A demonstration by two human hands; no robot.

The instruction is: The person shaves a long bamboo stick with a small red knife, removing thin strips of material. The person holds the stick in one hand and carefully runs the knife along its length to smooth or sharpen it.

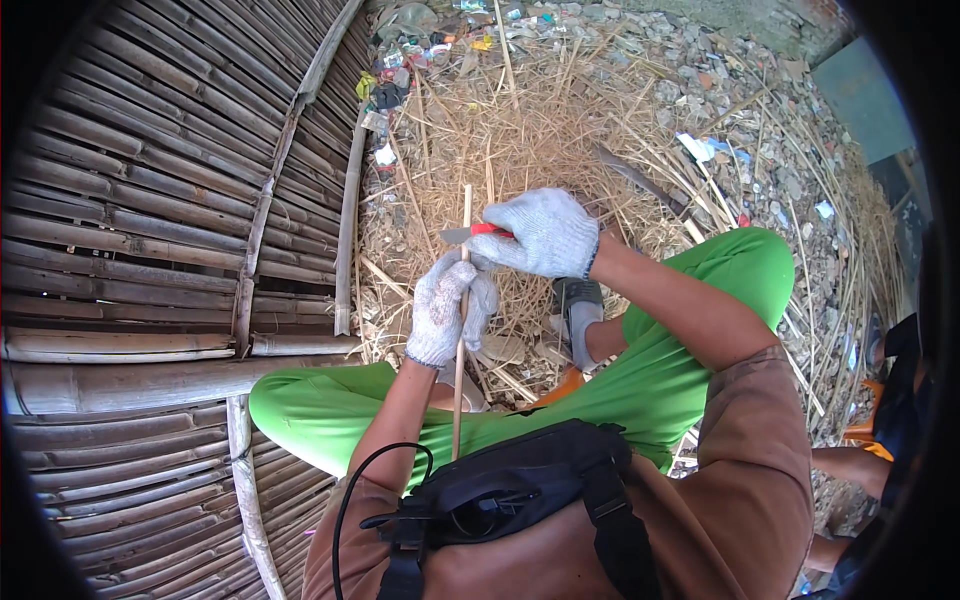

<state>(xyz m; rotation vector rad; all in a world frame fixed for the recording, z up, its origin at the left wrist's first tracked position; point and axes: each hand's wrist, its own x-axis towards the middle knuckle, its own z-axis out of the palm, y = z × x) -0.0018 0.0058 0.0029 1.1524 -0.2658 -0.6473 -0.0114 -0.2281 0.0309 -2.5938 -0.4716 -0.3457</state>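
Both hands in knit white work gloves, meeting near frame centre. Left hand (447, 310), grip clenched around a thin bamboo stick (460, 345) that runs nearly upright: lower end at about 6 o'clock from the hand, over the green trousers (690, 350), upper tip poking out at 12 o'clock past the knuckles. Right hand (545, 232) sits at 1 o'clock from the left one, grip closed on a red-handled knife (470, 233); its grey blade points toward 9 o'clock and meets the stick just above the left hand. Dry straw and shavings (530, 130) heaped on the ground beyond the hands, stony rubble (740, 110) farther toward 1 o'clock. Woven bamboo panel (150, 200) fills the 9 o'clock side. Black pouch (520, 480) at 6 o'clock, against the brown shirt.
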